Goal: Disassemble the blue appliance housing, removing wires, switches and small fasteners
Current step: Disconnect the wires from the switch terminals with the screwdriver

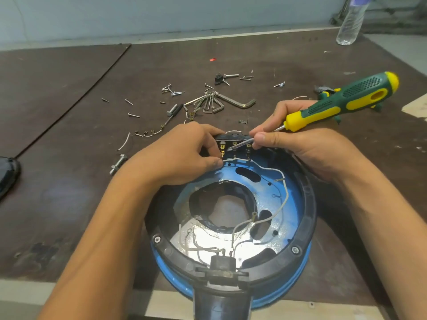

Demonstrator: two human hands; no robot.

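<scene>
The round blue appliance housing [284, 188] with a black rim lies open-side up at the table's near edge. White wires [272, 217] loop across its inside. A black switch block [233, 146] with brass terminals sits at its far rim. My left hand [184, 151] pinches a white wire at the block's left terminal. My right hand [298, 144] grips a green-and-yellow screwdriver [342, 102] near its shaft, the tip touching the terminals.
Loose screws [172, 90], a hex key set [215, 101], a bolt [117, 163], cut wire pieces [147, 133] and a small black part [218, 79] lie on the dark table beyond the housing. A plastic bottle [350, 21] stands far right. Green pliers [323, 92] lie behind the screwdriver.
</scene>
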